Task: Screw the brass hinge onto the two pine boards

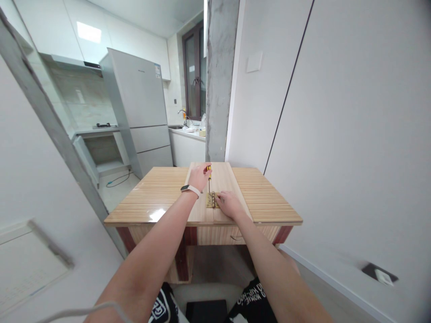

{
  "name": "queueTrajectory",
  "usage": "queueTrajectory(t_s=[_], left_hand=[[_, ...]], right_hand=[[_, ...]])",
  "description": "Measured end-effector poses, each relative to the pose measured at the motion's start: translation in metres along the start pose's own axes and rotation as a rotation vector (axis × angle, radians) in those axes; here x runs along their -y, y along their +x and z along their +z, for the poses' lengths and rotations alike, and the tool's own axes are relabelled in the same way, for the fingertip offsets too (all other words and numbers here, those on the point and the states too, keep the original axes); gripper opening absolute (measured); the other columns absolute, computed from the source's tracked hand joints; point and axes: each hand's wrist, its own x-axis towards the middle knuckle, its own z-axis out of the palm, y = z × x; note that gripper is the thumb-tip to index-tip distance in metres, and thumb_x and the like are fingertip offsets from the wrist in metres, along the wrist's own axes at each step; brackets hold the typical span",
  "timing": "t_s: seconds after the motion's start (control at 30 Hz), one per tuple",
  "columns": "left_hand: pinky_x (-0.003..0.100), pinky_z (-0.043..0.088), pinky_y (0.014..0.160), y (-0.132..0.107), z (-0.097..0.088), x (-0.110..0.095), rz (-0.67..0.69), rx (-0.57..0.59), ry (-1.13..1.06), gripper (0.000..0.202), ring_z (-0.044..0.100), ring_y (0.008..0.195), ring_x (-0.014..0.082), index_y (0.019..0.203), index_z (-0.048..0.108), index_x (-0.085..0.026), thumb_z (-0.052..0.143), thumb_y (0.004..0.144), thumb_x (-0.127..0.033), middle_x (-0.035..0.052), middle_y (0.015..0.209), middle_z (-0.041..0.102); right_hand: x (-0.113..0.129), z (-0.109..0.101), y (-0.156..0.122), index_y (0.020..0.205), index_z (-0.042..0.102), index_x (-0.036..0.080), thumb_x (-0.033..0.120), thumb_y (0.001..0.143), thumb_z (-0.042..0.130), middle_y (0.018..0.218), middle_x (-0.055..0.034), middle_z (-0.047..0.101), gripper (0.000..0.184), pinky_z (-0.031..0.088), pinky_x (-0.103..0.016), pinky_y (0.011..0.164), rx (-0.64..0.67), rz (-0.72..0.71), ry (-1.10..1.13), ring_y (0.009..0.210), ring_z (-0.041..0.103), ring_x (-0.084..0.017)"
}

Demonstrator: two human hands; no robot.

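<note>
My left hand (199, 176), with a white band on the wrist, is closed round the yellow-and-black handle of a screwdriver (209, 176). The screwdriver stands upright with its tip down on a brass hinge (211, 200). The hinge lies across the seam of two light wooden boards (218, 179) on the wooden table (161, 193). My right hand (228, 204) rests on the right half of the hinge, fingers curled down and pressing it against the board.
The table stands against a white wall (336, 112) on the right. Behind it rise a grey concrete pillar (220, 80), a grey fridge (141, 107) and a kitchen counter with a sink (185, 130). A glass partition (40, 112) runs along the left.
</note>
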Motion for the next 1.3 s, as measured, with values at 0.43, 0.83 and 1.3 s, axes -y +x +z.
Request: queueTrajectory(t_s=[0.43,0.83,1.3], left_hand=[[0.033,0.053,0.092,0.0025,0.0028,-0.0035,0.056,-0.018,0.009,0.028,0.068,0.092,0.0185,0.115,0.072,-0.024,0.064,0.092,-0.011,0.0047,0.106,0.072],[0.031,0.056,0.085,0.0031,0.0058,-0.0064,0.003,-0.078,-0.044,0.012,0.064,0.078,0.0142,0.100,0.074,-0.022,0.075,0.089,-0.025,0.0036,0.099,0.064],[0.029,0.055,0.084,0.0046,-0.0012,-0.0061,0.014,-0.040,-0.034,0.014,0.066,0.084,0.0149,0.101,0.071,-0.021,0.076,0.088,-0.021,0.0040,0.103,0.067]], right_hand=[[-0.0018,0.0000,-0.0004,0.117,0.075,0.025,0.043,0.105,0.047,0.115,-0.0090,0.073,0.035,0.037,-0.030,0.099,-0.006,-0.009,0.002,0.113,0.059,-0.021],[0.0003,-0.0032,-0.0012,0.120,0.073,0.024,0.043,0.106,0.047,0.118,-0.0093,0.071,0.035,0.035,-0.030,0.101,0.029,-0.003,-0.015,0.115,0.057,-0.021],[0.0028,-0.0055,-0.0016,0.121,0.073,0.026,0.043,0.106,0.047,0.118,-0.0090,0.072,0.035,0.036,-0.031,0.102,0.032,0.009,-0.007,0.117,0.058,-0.022]])
